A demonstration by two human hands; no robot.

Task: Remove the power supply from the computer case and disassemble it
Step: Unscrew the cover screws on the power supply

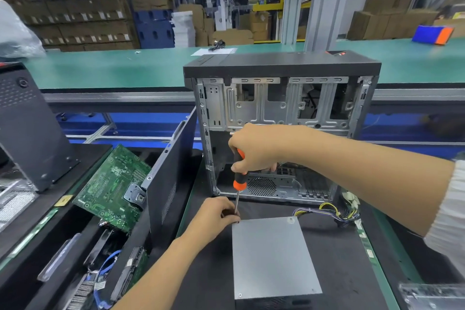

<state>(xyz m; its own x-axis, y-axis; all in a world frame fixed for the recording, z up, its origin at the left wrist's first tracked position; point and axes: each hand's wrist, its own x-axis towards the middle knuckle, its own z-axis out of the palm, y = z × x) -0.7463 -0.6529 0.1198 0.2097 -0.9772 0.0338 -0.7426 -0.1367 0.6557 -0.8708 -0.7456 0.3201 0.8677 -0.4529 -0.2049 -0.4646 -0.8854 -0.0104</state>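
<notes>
The grey metal power supply (273, 257) lies flat on the black mat in front of the open computer case (281, 113), its bundle of coloured cables (334, 212) trailing off at its far right. My right hand (254, 150) grips the orange-and-black screwdriver (238, 178) upright, its tip down at the power supply's far left corner. My left hand (217, 216) sits at that same corner, fingers curled around the screwdriver shaft near the tip.
A black side panel (167, 178) leans left of the case. A green motherboard (113, 186) and loose parts fill the bin at left. Another black case (27, 128) stands far left. A green conveyor belt (113, 68) runs behind. A clear tray (432, 296) sits bottom right.
</notes>
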